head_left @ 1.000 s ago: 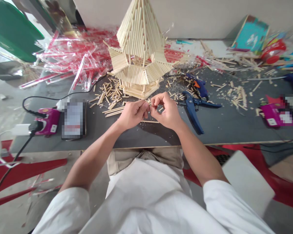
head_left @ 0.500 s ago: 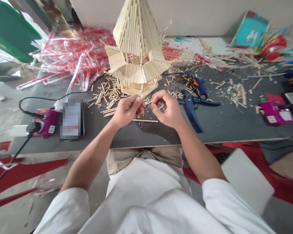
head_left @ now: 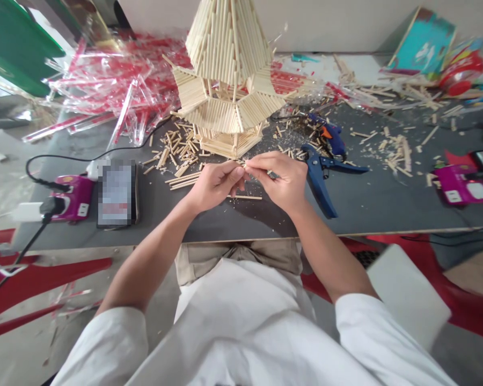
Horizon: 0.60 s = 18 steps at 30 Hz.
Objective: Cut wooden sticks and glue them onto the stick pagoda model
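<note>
Pinching almost closed w/ L hand (head_left: 216,186) & R hand (head_left: 285,178) (couldn't tell on what), prob. at fine fingerwork in front of stick tower (head_left: 225,115); likely needed light, steady pressure next.

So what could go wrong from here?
The left hand and right hand are just in front of the wooden-stick pagoda, so a slip might knock it. The blue cutter lies close to the right hand, which could brush it. Short stick pieces lie loose nearby and might get scattered.
</note>
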{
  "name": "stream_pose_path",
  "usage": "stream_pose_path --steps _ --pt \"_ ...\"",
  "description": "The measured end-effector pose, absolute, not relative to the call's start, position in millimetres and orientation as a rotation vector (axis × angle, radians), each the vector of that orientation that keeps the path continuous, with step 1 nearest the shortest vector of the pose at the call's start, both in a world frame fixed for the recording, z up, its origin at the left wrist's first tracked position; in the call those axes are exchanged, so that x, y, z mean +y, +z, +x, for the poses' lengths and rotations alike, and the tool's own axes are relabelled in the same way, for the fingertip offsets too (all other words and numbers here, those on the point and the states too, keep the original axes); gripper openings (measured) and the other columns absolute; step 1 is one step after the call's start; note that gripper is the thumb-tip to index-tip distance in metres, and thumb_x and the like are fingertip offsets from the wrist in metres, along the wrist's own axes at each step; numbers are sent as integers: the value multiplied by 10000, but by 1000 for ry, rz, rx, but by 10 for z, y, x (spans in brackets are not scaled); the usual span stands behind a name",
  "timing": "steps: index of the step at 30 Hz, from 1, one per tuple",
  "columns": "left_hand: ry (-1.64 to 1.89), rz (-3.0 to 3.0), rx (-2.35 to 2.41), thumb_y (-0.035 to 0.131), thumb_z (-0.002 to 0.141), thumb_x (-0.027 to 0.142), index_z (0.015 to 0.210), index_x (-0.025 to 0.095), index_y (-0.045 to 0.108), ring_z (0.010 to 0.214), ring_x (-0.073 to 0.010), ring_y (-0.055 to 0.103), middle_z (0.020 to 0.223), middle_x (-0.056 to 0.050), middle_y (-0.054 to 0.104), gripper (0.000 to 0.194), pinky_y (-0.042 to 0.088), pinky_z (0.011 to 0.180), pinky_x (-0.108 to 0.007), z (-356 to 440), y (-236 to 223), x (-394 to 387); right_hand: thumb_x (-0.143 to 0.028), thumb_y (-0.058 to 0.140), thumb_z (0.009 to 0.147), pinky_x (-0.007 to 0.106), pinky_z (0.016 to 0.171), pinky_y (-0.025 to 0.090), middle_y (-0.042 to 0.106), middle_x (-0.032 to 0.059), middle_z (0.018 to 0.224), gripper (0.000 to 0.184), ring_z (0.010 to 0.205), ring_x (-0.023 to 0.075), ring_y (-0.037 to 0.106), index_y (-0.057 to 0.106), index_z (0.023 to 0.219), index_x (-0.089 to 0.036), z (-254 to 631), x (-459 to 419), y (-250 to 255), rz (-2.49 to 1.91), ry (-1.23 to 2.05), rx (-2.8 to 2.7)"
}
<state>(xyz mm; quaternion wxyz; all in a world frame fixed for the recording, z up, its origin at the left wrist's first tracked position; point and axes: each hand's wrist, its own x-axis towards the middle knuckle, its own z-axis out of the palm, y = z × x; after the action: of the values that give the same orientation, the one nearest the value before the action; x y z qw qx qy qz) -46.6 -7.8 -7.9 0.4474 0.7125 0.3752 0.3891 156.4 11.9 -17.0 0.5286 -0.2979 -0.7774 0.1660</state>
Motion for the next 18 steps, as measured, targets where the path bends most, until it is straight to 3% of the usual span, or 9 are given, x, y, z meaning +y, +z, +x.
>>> stream_pose_path --steps 7,18 --pt "967 1699 890 509 1038 536 986 124 712 544 -93 602 746 -66 705 462 484 523 -191 -470 -91 -68 -248 690 960 294 807 614 789 -13 1043 188 918 155 754 774 1084 -362 1564 89 -174 -724 223 -1910" --pt "998 1615 875 518 1026 562 811 128 669 527 -91 600 722 -73 700 507 470 477 -191 -440 -36 -104 -264 678 964 303 771 607 781 6 1060 190 907 180 759 743 1126 -340 1577 79 -224 -738 47 -1962"
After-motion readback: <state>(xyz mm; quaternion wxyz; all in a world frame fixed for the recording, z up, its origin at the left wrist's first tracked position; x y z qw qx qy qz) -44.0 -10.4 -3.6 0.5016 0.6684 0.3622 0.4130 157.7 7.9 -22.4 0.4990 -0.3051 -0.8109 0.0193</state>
